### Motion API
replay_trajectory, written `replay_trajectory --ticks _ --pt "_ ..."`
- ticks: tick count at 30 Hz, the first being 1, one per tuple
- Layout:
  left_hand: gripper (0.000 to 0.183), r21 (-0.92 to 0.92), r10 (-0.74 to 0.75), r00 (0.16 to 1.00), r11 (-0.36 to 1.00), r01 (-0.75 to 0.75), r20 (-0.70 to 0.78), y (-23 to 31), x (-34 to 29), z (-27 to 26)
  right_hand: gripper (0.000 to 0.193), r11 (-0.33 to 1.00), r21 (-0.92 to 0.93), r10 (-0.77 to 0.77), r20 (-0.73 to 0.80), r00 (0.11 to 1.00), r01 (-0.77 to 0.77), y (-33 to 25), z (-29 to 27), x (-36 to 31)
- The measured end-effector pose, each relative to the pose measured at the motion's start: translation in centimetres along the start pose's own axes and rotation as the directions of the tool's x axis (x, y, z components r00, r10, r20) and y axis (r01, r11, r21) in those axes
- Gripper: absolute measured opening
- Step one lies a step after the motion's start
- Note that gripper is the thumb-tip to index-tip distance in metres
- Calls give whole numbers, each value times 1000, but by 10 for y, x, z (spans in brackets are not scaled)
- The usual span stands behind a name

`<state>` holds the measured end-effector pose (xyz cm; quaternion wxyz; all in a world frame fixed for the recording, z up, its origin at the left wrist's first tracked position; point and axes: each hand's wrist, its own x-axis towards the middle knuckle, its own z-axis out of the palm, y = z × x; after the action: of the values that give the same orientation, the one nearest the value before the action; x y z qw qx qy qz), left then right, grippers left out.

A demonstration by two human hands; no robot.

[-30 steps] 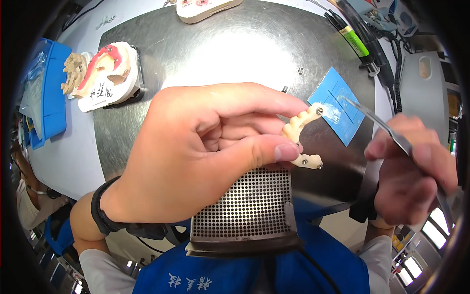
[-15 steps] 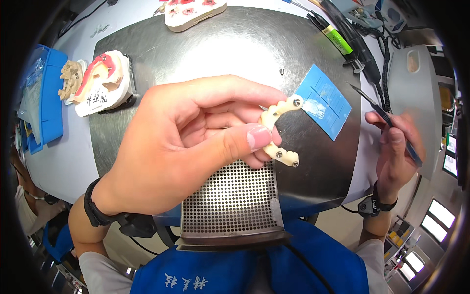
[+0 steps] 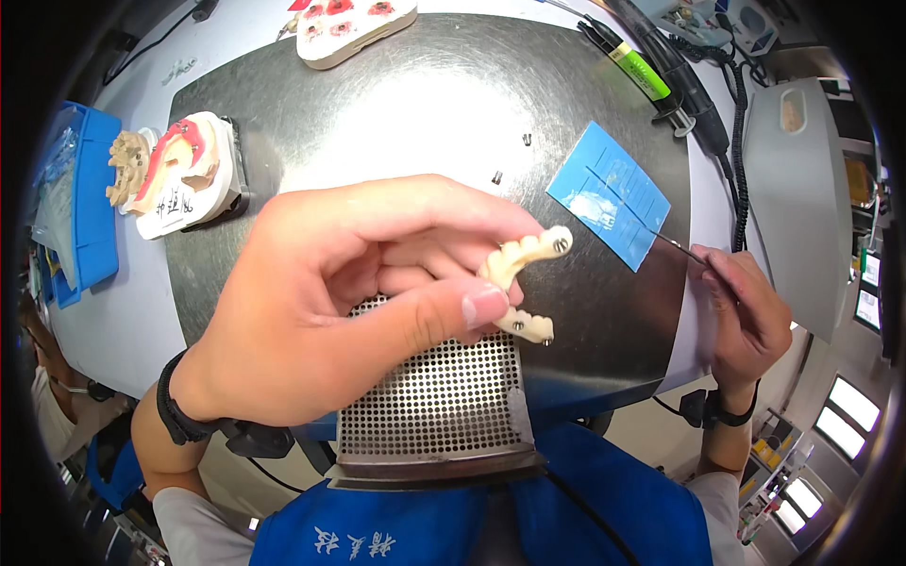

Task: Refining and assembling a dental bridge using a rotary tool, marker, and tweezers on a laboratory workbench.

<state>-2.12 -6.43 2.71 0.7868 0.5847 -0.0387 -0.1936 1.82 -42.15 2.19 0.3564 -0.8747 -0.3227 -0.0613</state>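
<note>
My left hand point(image 3: 302, 302) is closed in a pinch on a tooth-coloured dental arch bridge point(image 3: 521, 253), held above the metal work plate point(image 3: 604, 321). Small metal sleeves show at the ends of the curved bridge; its middle is partly hidden by my thumb and fingers. At the right, my right hand point(image 3: 750, 321) grips a slim dental spatula point(image 3: 694, 255). The spatula's tip reaches the lower right part of a blue mixing pad point(image 3: 590, 179), where some glossy, clear material is smeared. Two tiny metal screw-like parts, one point(image 3: 527, 140) farther and one point(image 3: 496, 176) nearer, lie left of the pad.
A perforated metal grille point(image 3: 429, 406) sits below my left hand. Dental models point(image 3: 189, 179) and a blue bin point(image 3: 94, 208) stand left; another model point(image 3: 359, 33) is at the far edge. A green-labelled syringe point(image 3: 646, 75) and a black corded handpiece point(image 3: 703, 127) lie far right.
My right hand has lowered the spatula, bringing its tip to the blue pad. My left hand, with the bridge, has come slightly nearer and turned a little. A second small metal part now shows.
</note>
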Motion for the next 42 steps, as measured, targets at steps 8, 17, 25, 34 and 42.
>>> replay_trajectory --ticks 8,17,25,34,42 --pt "35 134 12 982 990 -38 187 2 -1 -1 25 990 -141 4 -83 996 -16 -2 16 5" --pt "35 168 11 986 985 -39 166 8 -3 -8 25 932 -331 -116 113 987 147 -8 8 14" --pt "38 122 -57 995 991 46 84 10 -4 -14 55 992 -15 125 83 989 -124 -30 28 38" --pt "38 101 -1 1000 995 -1 15 5 -5 -16 63 987 -26 161 22 987 -161 -22 40 54" --pt "41 -14 26 992 1000 -28 -123 2 0 -22 29 995 -101 -13 154 988 29 -52 39 91"
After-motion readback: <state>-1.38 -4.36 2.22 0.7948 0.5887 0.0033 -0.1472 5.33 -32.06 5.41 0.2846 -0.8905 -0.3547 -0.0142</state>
